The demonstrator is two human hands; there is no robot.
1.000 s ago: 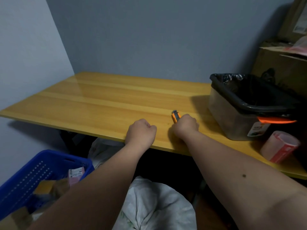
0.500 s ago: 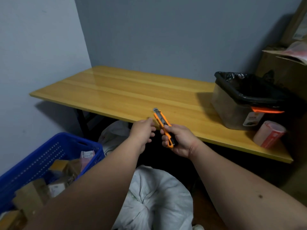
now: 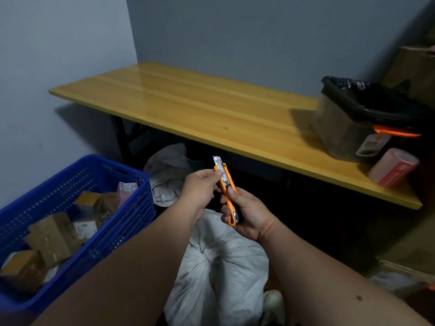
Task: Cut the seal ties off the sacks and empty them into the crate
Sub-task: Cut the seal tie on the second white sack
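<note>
An orange utility knife (image 3: 225, 187) is upright in front of me, its metal blade tip out at the top. My right hand (image 3: 247, 214) grips its handle, thumb on the slider. My left hand (image 3: 202, 188) pinches the upper end near the blade. Directly below my hands a white sack (image 3: 221, 276) stands on the floor, its gathered neck facing up; the tie itself is not discernible. A second white sack (image 3: 168, 175) lies under the table. The blue crate (image 3: 98, 234) at my left holds several cardboard boxes.
A long yellow wooden table (image 3: 211, 114) spans the back wall. On its right end stand a bin lined with a black bag (image 3: 362, 121) and a pink roll (image 3: 393, 167). Cardboard boxes (image 3: 414, 67) are stacked at the far right.
My right hand lifted the knife off the table and drew it back toward me. My left hand came onto the blade end, and the blade now shows. The view tilted down toward the sack.
</note>
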